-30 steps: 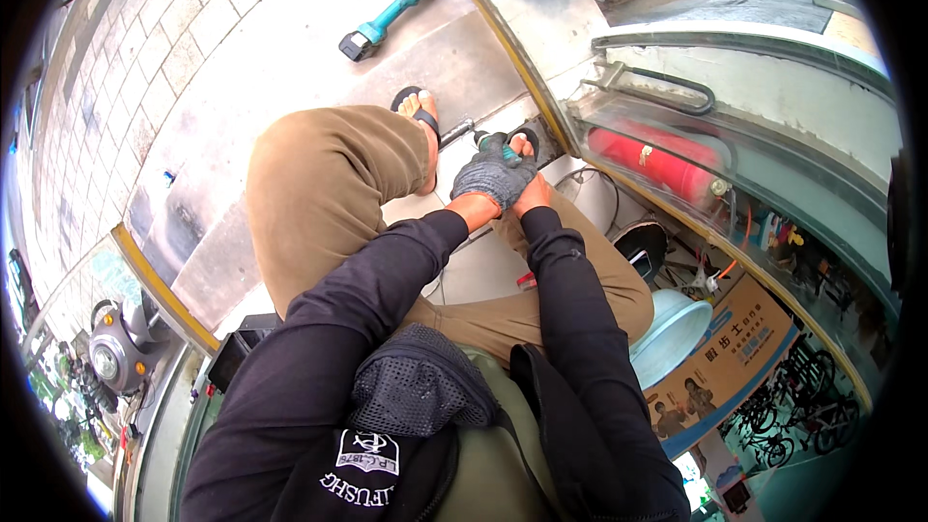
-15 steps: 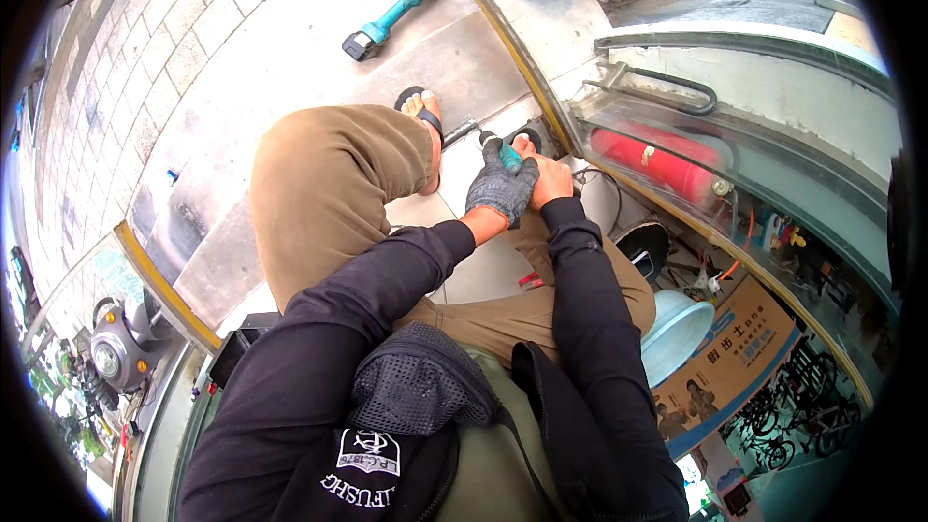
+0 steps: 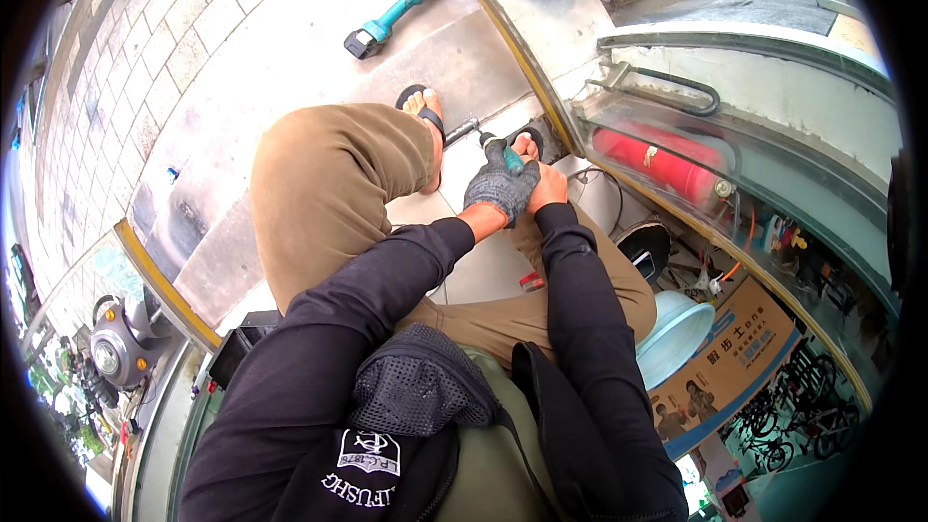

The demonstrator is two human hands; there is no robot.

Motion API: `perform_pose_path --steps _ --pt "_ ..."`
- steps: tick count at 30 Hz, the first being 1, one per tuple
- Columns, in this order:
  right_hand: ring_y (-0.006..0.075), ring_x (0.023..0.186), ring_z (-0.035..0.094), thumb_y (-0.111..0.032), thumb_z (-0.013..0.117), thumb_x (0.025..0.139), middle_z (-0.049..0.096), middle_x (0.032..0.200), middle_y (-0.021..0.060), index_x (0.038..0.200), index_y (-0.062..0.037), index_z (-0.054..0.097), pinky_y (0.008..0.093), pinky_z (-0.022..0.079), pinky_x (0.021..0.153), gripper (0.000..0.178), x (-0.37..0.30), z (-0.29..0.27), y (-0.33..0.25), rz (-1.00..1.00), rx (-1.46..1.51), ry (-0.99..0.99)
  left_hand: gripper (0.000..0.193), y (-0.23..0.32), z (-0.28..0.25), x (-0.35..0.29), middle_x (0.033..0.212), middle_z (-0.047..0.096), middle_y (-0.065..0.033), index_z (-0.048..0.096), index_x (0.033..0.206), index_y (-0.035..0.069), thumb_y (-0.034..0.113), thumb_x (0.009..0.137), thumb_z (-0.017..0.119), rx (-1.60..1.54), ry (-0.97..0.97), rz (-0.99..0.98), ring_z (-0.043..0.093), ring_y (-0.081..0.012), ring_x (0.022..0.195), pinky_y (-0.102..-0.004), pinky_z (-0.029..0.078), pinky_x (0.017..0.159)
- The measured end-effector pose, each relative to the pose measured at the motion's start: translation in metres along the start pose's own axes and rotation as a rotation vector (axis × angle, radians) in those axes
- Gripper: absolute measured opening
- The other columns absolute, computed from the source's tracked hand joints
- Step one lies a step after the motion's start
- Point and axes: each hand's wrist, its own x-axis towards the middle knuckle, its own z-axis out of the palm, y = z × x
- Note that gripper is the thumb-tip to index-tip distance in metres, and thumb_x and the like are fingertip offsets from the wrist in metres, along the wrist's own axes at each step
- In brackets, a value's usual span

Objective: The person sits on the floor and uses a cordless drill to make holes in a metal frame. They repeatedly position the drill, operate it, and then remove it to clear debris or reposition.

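Observation:
My left hand (image 3: 498,188), in a grey work glove, is closed around a slim teal-and-black power tool (image 3: 513,160); its exact kind is hard to make out. Bare and closed, my right hand (image 3: 548,186) presses against the glove at the tool's rear, which the fingers mostly hide. The tool's dark front end points away from me, close to a short metal bar (image 3: 462,130) on the floor between my sandalled feet. I cannot tell whether the two touch.
A teal angle grinder (image 3: 401,12) lies on the step ahead. At the right, a red cylinder (image 3: 657,162) shows through the glass door beside its yellow-edged frame (image 3: 517,43). A pale blue basin (image 3: 677,333) and a cardboard box (image 3: 730,358) are near my right knee. A small red object (image 3: 532,281) lies between my legs.
My right hand has shifted slightly down and back, uncovering more of the right foot's toes. Both hands stay together at the tool.

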Motion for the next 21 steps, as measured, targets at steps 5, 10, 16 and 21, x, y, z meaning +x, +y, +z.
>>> perform_pose_path --steps 5,10,16,21 --pt "0.0434 0.097 0.076 -0.039 0.075 0.091 0.08 0.1 0.016 0.111 -0.0236 0.076 0.0564 0.058 0.084 0.025 -0.001 0.01 0.009 0.011 0.027 0.03 0.106 0.01 -0.006 -0.005 0.135 0.069 -0.0369 0.023 0.169 0.002 0.067 0.095 0.063 -0.005 -0.059 0.004 0.071 -0.0504 0.123 -0.0498 0.056 0.105" --pt "0.042 0.108 0.077 -0.05 0.066 0.095 0.081 0.115 0.0175 0.126 -0.0221 0.075 0.0547 0.059 0.096 0.042 0.003 0.005 0.009 0.085 0.031 -0.098 0.101 0.013 -0.007 -0.004 0.138 0.067 -0.0365 0.031 0.167 0.002 0.067 0.096 0.062 0.082 -0.081 0.102 0.07 -0.05 0.124 -0.049 0.055 0.107" --pt "0.0415 0.111 0.076 -0.054 0.064 0.097 0.08 0.121 0.016 0.127 -0.0239 0.075 0.0543 0.059 0.097 0.044 0.003 0.003 0.007 0.103 0.063 -0.11 0.094 -0.001 0.005 0.011 0.143 0.064 -0.0339 0.033 0.165 0.001 0.063 0.099 0.06 0.105 -0.072 0.14 0.07 -0.0493 0.124 -0.0494 0.054 0.109" --pt "0.0412 0.112 0.076 -0.058 0.061 0.098 0.08 0.121 0.0145 0.125 -0.0255 0.076 0.0531 0.058 0.098 0.044 0.001 0.012 0.013 0.142 0.096 -0.09 0.092 0.01 0.004 0.006 0.144 0.062 -0.0341 0.034 0.164 0.001 0.062 0.1 0.059 0.116 -0.095 0.087 0.07 -0.0478 0.124 -0.0494 0.054 0.108"
